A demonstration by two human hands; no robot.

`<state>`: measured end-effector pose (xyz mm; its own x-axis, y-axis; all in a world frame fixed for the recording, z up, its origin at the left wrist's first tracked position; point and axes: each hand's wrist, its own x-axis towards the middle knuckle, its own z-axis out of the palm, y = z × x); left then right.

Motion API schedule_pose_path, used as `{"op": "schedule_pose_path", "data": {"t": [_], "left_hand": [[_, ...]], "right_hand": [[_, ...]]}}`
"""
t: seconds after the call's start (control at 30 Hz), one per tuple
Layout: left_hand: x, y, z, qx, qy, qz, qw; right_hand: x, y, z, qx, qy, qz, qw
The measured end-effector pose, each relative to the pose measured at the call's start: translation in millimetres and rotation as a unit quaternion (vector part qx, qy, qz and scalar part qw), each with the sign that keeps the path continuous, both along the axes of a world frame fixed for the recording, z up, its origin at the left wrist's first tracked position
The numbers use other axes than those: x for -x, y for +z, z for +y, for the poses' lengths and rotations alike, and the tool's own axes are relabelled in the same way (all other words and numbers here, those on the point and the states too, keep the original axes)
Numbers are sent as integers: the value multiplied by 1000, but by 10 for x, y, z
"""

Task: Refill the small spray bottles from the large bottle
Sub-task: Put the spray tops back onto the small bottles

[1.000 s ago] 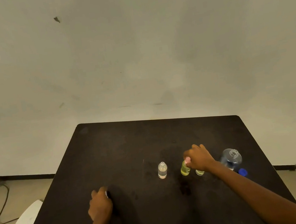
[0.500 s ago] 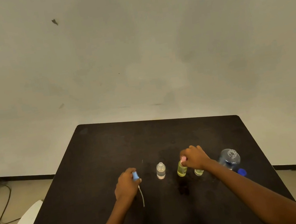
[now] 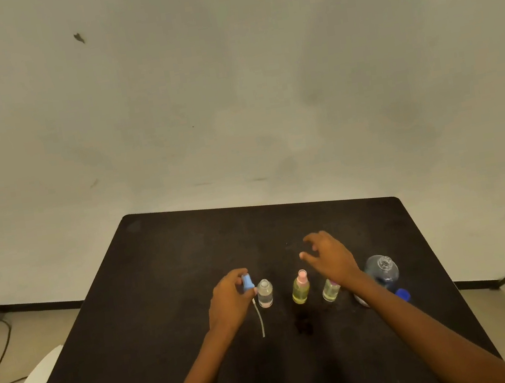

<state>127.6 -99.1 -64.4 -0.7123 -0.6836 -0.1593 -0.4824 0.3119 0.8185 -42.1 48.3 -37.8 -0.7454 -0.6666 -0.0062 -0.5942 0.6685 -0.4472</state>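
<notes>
On the black table (image 3: 171, 269) in the lower half of the frame, three small bottles stand upright in a row just below centre. The left hand (image 3: 230, 303) pinches a blue spray head (image 3: 247, 282) between thumb and fingers, its thin white dip tube (image 3: 259, 319) hanging down toward the table, just left of the open-necked clear bottle (image 3: 265, 293). To the right of that stands the yellow bottle (image 3: 300, 287) with a pink spray top, apart from its neighbours. The right hand (image 3: 331, 256) hovers above and slightly right of it, fingers spread and loosely curled, holding nothing. Partly hidden under the right wrist is a third small bottle (image 3: 330, 290) of pale liquid. The large bottle (image 3: 382, 272) stands uncapped at the right of the row, with blue liquid low inside, and a blue cap (image 3: 403, 294) lies just beside its base. A white wall fills the upper frame.
</notes>
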Motion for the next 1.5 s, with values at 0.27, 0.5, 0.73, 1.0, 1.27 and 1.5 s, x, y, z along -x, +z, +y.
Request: {"op": "schedule_pose_path", "data": {"t": [0.27, 0.5, 0.73, 1.0, 1.27, 1.5], "left_hand": [[364, 231, 265, 67, -109, 110, 986], [462, 231, 345, 55, -111, 127, 984], [434, 46, 120, 58, -167, 16, 984], [260, -396, -19, -56, -162, -70, 983], [311, -537, 99, -49, -82, -38, 995], [351, -538, 125, -71, -62, -24, 995]], "right_hand": [[-323, 394, -112, 140, -15, -403, 904], [-321, 338, -54, 159, -46, -393, 905], [-223, 336, 45, 184, -93, -361, 909], [-191, 355, 188, 219, -113, -385, 889], [-209, 371, 252, 228, -127, -398, 880], [-233, 371, 296, 255, -146, -393, 872]]}}
